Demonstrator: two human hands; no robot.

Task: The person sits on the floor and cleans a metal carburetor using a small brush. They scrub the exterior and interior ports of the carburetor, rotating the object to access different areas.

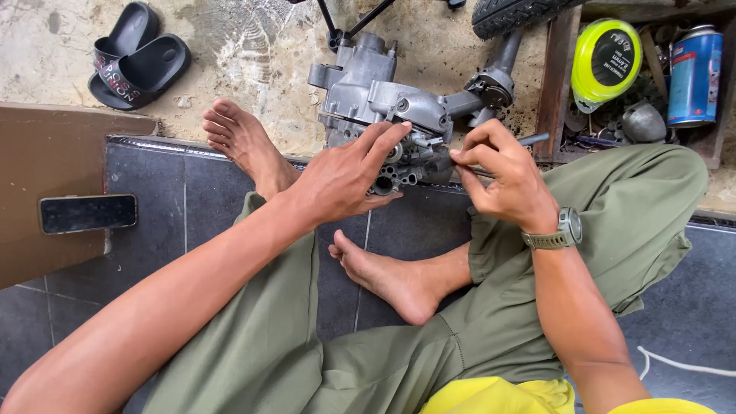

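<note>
On the dark tiled floor (414, 230), where the person sits cross-legged in olive trousers, both arms reach forward to a grey metal engine casing (379, 96) lying at the tile's edge, just past the bare feet. The left hand (345, 176) lies palm down, fingers spread loosely, its fingertips resting on the casing's lower end without closing around anything. The right hand (502, 180), with a wristwatch (563, 230) on its wrist, is bent inward, thumb and fingers pinched tight on a thin metal tool (529, 139) whose tip meets the casing beside the left fingertips.
</note>
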